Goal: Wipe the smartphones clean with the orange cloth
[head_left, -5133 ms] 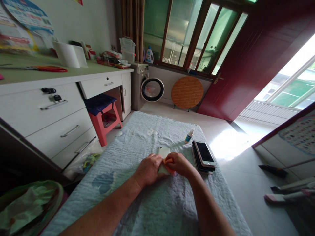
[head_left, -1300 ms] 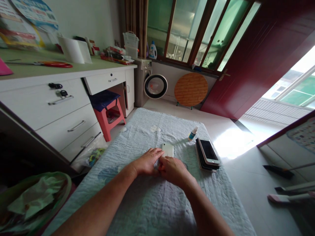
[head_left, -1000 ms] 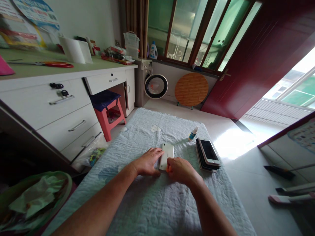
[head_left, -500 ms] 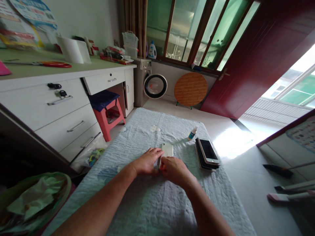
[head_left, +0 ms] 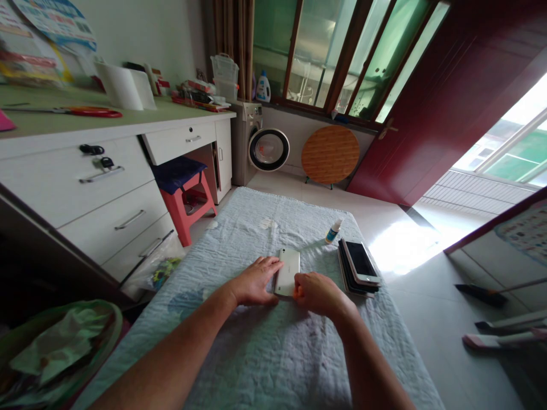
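A white phone (head_left: pixel 288 269) lies back up on the pale quilted cloth (head_left: pixel 265 347) that covers the table. My left hand (head_left: pixel 255 281) rests flat beside the phone's left edge, fingers stretched along it. My right hand (head_left: pixel 317 294) is closed just right of the phone's near end, with a bit of orange cloth (head_left: pixel 296 294) showing at the fingers. Most of the orange cloth is hidden in the fist.
A stack of phones (head_left: pixel 358 266) sits to the right, a small bottle (head_left: pixel 330 232) behind it. White drawers (head_left: pixel 102 199) and a red stool (head_left: pixel 183 191) stand to the left, a washing machine (head_left: pixel 260 149) at the back. A green bag (head_left: pixel 55 347) lies low left.
My right hand has slid back and forth over the phone with the orange cloth and now sits off its right side, uncovering the back. The left hand has stayed put.
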`<state>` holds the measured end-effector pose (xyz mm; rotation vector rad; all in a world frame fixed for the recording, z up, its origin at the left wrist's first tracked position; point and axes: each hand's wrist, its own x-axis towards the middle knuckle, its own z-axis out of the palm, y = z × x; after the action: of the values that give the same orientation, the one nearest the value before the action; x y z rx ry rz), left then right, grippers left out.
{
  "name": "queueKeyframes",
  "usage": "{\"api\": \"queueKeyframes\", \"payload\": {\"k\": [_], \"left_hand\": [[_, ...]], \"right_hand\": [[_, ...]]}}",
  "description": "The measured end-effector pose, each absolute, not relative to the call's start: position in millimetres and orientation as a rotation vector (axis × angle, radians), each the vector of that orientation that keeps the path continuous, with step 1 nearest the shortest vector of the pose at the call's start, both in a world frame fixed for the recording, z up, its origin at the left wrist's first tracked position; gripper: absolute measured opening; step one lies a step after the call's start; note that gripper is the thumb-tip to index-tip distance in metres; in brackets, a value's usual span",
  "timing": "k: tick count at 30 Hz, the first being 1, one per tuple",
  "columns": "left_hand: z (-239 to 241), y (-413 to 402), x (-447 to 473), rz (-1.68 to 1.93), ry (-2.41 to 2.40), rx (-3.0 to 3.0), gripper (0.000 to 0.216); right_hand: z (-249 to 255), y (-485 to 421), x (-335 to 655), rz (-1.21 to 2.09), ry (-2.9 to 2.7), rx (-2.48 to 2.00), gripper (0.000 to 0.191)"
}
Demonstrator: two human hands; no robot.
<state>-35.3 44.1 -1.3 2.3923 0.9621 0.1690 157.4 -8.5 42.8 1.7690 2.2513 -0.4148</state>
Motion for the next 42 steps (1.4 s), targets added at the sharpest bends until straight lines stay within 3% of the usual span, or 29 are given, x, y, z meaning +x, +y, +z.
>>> {"api": "queueKeyframes", "payload": {"k": [20,42], "left_hand": [[-4,43,-31,0.245,1.001,2.411,0.075],[-13,45,-30,0.310,0.990,2.449,0.071]], "right_hand": [[30,7,171,-0.636,2.347,1.967,0.019],[-12,28,173,-0.580,2.563,2.379,0.015]]}}
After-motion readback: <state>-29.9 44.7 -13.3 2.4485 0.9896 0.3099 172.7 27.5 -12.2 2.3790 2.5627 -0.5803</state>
